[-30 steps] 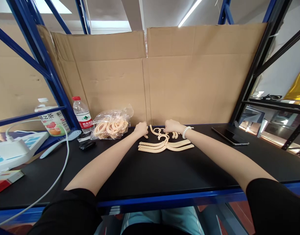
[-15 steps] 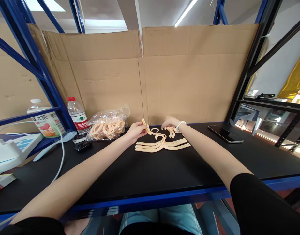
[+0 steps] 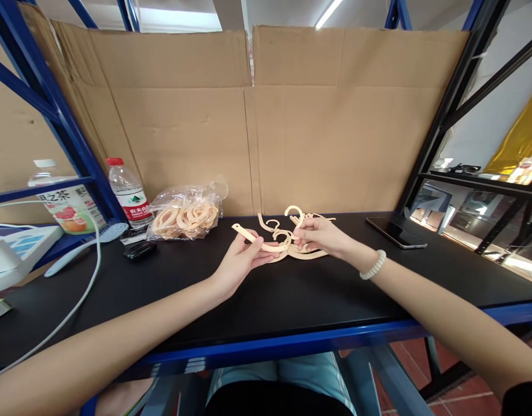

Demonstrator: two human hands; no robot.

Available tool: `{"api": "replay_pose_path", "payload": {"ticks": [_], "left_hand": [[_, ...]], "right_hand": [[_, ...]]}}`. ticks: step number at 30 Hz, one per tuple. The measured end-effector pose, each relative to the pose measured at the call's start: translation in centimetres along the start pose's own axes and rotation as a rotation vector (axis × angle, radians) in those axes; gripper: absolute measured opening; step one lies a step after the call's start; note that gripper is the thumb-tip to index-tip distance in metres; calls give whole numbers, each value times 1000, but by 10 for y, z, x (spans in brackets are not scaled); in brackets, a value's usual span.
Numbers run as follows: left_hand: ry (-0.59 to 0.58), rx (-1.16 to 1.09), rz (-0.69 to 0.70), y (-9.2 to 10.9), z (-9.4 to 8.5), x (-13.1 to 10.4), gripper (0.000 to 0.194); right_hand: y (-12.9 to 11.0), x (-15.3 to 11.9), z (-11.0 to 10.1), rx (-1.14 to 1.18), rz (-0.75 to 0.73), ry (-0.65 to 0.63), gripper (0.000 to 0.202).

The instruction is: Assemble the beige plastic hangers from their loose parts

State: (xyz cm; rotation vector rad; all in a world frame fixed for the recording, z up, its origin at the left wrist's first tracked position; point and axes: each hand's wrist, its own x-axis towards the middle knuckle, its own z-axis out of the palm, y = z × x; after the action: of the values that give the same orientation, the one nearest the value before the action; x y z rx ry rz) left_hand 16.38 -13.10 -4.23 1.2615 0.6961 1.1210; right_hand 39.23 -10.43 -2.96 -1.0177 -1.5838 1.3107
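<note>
Left hand (image 3: 247, 254): grip closed around curved wooden arm piece (image 3: 259, 241), held tilted above worktop (image 3: 266, 312). Right hand (image 3: 318, 236): grip pinching hook piece (image 3: 299, 215) upright (pale beaded bracelet (image 3: 373, 266) on wrist). Loose wooden pieces (image 3: 307, 254) lie beneath both hands on the worktop.

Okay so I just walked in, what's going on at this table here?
A person is handling pale, hanger-like parts over the black table. The left hand holds a curved bar, and the right hand holds a hook-shaped piece close beside it. Whether the two pieces touch is hard to tell. More pale pieces lie on the table just beyond the hands. A clear bag of similar-coloured parts sits off to the left, and a phone lies to the right.
</note>
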Motion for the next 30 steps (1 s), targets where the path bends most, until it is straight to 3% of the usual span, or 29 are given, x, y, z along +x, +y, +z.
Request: {"api": "replay_pose_path", "payload": {"ticks": [7, 13, 21, 30], "left_hand": [[-25, 147, 107, -8, 9, -11, 34], [-38, 304, 165, -10, 8, -13, 22], [-73, 334, 207, -9, 9, -14, 18], [-76, 359, 204, -9, 8, -16, 19]], "right_hand": [[4, -23, 21, 157, -83, -108, 28], [3, -28, 24, 281, 60, -361, 25], [3, -28, 25, 374, 167, -365, 23], [5, -28, 25, 357, 160, -335, 22]]}}
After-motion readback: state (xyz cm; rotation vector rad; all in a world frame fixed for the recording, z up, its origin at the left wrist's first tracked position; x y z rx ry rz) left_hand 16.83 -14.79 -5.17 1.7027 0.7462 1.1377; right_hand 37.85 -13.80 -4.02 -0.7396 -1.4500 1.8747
